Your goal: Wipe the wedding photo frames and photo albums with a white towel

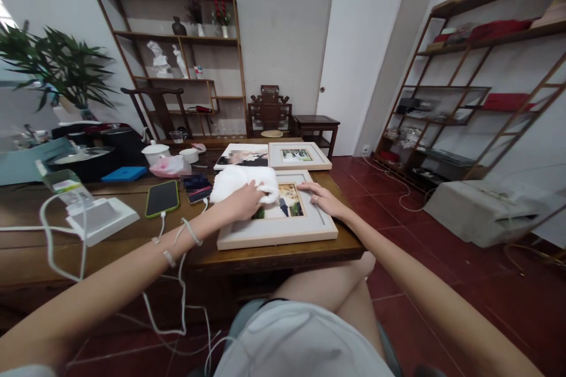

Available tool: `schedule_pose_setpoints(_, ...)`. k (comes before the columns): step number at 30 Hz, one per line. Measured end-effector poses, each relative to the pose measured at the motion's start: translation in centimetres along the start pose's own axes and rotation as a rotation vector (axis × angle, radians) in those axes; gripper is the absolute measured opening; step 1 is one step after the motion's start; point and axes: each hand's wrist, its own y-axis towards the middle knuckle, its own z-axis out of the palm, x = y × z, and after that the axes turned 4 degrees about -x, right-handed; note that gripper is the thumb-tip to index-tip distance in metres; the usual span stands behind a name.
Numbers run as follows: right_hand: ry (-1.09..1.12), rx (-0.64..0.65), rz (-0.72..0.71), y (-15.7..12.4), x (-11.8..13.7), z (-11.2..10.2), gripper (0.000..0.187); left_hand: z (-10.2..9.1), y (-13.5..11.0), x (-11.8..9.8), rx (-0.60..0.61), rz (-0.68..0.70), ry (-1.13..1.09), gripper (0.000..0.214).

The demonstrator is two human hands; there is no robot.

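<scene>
Picture frame (283, 231) lies flat at the tabletop's (198, 253) near edge, beneath both hands, long axis apparently left to right. Left hand (246, 200): fingers grasping white cloth (230, 181) over the left part. Right hand (327, 200): fingers extended, grasping nothing, on the right border.

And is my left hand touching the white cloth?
Touching: the head view shows your left hand right against the white cloth, with no gap between.

The cloth (234, 181) shows a fluffy, matt pile. The picture frame (278, 240) appears to be smooth, matt wood. The table (144, 235) is wood, faintly glossy.
</scene>
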Motion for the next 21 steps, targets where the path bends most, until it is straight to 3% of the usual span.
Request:
schedule_pose_setpoints(5, 0.011, -0.019, -0.033, 0.0, -0.3, 0.1, 0.055, -3.0, -5.1, -4.3, 0.205, 0.069, 0.105, 0.033)
schedule_pose_setpoints(8, 0.015, -0.024, -0.034, 0.0, -0.4, 0.1, 0.056, -3.9, -6.4, -5.4, 0.246, 0.059, 0.054, 0.033)
schedule_pose_setpoints(15, 0.027, -0.034, -0.065, 0.0, -0.9, 0.2, 0.056, -1.6, -2.5, -7.5, 0.137, 0.161, -0.193, 0.029)
schedule_pose_setpoints(21, 0.04, -0.039, -0.01, 0.1, -1.4, 0.4, 0.051, -1.3, -0.8, -10.3, 0.068, 0.251, -0.114, 0.027)
